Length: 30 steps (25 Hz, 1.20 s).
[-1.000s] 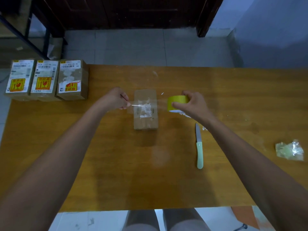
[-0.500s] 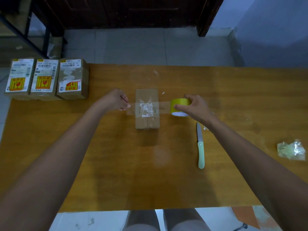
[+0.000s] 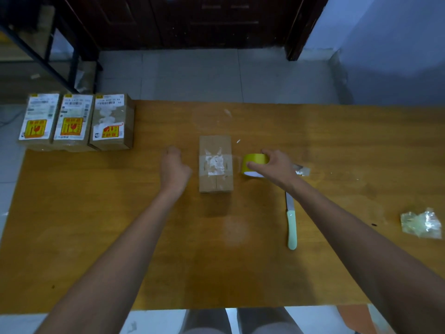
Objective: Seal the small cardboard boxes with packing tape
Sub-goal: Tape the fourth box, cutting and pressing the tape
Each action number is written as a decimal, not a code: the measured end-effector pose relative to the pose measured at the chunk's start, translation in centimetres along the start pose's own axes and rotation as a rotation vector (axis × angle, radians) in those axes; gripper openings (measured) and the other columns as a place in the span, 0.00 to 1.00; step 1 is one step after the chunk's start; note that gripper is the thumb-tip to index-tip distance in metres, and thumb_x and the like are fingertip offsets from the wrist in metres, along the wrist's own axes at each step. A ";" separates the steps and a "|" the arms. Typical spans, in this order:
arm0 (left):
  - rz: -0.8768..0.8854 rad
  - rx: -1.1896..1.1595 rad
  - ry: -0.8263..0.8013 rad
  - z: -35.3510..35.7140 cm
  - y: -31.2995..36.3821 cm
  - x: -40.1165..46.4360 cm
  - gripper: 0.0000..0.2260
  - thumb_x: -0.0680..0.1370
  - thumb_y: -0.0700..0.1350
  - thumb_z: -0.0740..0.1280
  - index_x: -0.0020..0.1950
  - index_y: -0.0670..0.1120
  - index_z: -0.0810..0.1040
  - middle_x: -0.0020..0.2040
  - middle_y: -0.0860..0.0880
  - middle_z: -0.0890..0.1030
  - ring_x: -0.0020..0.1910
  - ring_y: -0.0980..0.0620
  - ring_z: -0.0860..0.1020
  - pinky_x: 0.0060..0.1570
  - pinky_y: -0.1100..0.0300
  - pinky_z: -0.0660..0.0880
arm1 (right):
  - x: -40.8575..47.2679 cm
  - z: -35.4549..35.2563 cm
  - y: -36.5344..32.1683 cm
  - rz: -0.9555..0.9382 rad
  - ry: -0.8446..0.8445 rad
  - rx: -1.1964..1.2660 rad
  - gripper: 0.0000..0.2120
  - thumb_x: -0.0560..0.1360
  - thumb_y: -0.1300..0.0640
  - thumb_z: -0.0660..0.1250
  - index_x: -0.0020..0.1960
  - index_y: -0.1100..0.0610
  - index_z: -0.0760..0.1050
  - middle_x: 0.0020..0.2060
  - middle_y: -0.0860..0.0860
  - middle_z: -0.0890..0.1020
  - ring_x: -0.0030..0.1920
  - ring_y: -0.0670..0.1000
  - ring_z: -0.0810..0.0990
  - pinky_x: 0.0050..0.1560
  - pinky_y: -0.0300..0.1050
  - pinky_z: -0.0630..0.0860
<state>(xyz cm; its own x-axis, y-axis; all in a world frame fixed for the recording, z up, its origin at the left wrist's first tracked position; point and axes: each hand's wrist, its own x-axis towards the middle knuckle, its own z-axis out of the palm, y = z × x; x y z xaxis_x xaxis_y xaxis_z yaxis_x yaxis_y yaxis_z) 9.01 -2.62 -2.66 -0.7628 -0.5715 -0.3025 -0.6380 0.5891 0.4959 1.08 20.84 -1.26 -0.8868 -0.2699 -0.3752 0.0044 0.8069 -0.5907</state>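
The strip of clear tape [image 3: 215, 162] that half a second ago hung stretched between the two hands now lies across the top of the small cardboard box [image 3: 216, 164], which sits mid-bench. The left hand [image 3: 173, 168] has let go of the tape end and moved just left of the box, apart from it; its grip holds nothing, though I cannot tell from behind whether the fingers are curled. The right hand [image 3: 274, 168] keeps its grip clamped on the yellow tape roll [image 3: 254, 162], now lowered to the bench [image 3: 120, 237] just right of the box. The tape probably still runs to the roll, though it is too faint to be sure. Cutting looks like the next need; the knife [image 3: 291, 220] lies near the right forearm. Three labelled boxes [image 3: 77, 121] stand at the far left corner.
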 end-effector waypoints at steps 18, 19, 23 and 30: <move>0.071 0.348 -0.011 4.2 -2.6 -13.1 0.51 0.64 0.65 0.71 0.75 0.36 0.57 0.61 0.39 0.73 0.57 0.41 0.74 0.53 0.52 0.74 | -8.1 2.4 2.6 -0.194 -0.216 -0.198 0.28 0.63 0.44 0.78 0.50 0.57 0.66 0.40 0.52 0.77 0.42 0.54 0.77 0.35 0.47 0.66; 0.052 0.364 -0.025 4.2 -2.8 -13.3 0.51 0.65 0.66 0.70 0.76 0.37 0.55 0.61 0.40 0.74 0.56 0.41 0.75 0.51 0.52 0.75 | -8.1 2.9 2.8 -0.205 -0.204 -0.242 0.25 0.66 0.50 0.76 0.52 0.58 0.66 0.42 0.55 0.78 0.44 0.57 0.77 0.35 0.46 0.66; 0.008 0.364 -0.151 3.6 -3.1 -13.2 0.54 0.66 0.74 0.63 0.78 0.42 0.47 0.64 0.41 0.73 0.59 0.42 0.75 0.52 0.52 0.77 | -8.5 3.8 2.5 -0.206 -0.082 -0.358 0.17 0.69 0.62 0.68 0.53 0.59 0.65 0.45 0.57 0.77 0.47 0.59 0.76 0.35 0.46 0.64; 0.256 0.225 0.184 1.7 0.5 -9.0 0.27 0.80 0.54 0.59 0.69 0.35 0.67 0.68 0.36 0.71 0.66 0.37 0.69 0.63 0.46 0.68 | -9.3 4.3 2.4 -0.247 -0.052 -0.395 0.15 0.68 0.64 0.66 0.52 0.59 0.65 0.46 0.56 0.76 0.48 0.59 0.74 0.36 0.47 0.66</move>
<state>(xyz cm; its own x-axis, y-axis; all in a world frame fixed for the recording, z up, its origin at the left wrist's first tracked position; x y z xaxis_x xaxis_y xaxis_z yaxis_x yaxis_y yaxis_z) 15.39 3.78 -1.06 -0.8817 -0.4708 -0.0304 -0.4522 0.8251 0.3388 11.33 23.01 -2.30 -0.8144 -0.4973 -0.2990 -0.3894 0.8504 -0.3539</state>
